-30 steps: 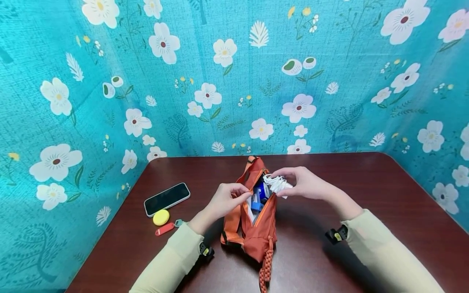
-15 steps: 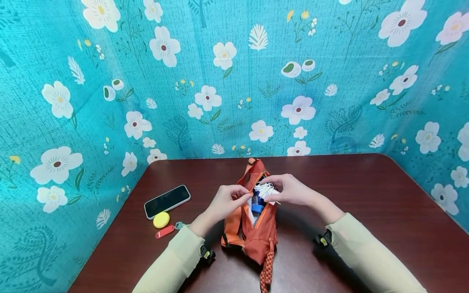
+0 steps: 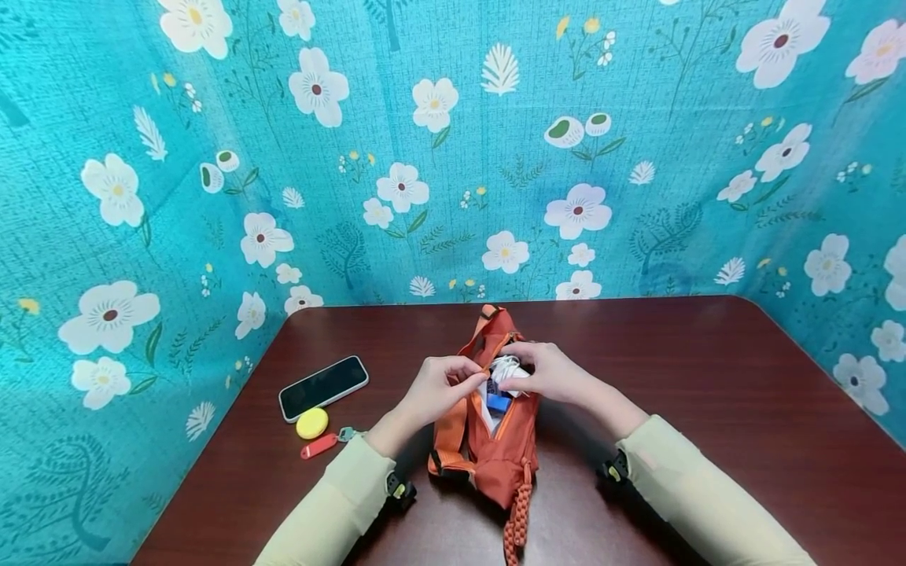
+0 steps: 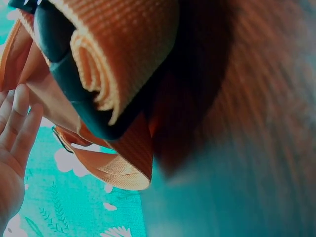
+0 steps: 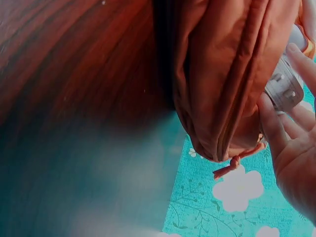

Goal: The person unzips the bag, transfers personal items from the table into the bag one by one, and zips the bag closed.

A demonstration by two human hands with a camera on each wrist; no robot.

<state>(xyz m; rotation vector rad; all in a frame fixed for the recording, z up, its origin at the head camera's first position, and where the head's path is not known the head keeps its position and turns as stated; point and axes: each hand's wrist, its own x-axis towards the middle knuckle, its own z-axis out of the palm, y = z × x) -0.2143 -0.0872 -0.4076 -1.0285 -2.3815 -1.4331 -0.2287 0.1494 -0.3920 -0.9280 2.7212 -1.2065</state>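
An orange-red waist bag (image 3: 504,472) lies on the table with its zipped mouth spread. My left hand (image 3: 440,387) pinches the left edge of that mouth. In the right hand (image 3: 555,373) is a white charger with a bundled cable (image 3: 506,368), gripped between thumb and fingers at the bag's opening. Two prongs show on the charger plug (image 5: 284,86) in the right wrist view. Below the cable, a blue item (image 3: 499,403) sits inside the bag; its lower part is hidden. The left wrist view has the left hand (image 4: 17,133) beside the bag's rolled strap (image 4: 128,44).
Left of the bag are a phone (image 3: 324,388), a yellow round object (image 3: 311,424) and a red key tag (image 3: 318,446) with a key (image 3: 346,434). A braided cord (image 3: 519,511) trails toward the front. Flowered cloth (image 3: 453,157) hangs behind the dark table (image 3: 672,377).
My right hand has moved left and down, bringing the charger and its cable from the bag's right edge into the opening. The left hand keeps its hold on the edge.
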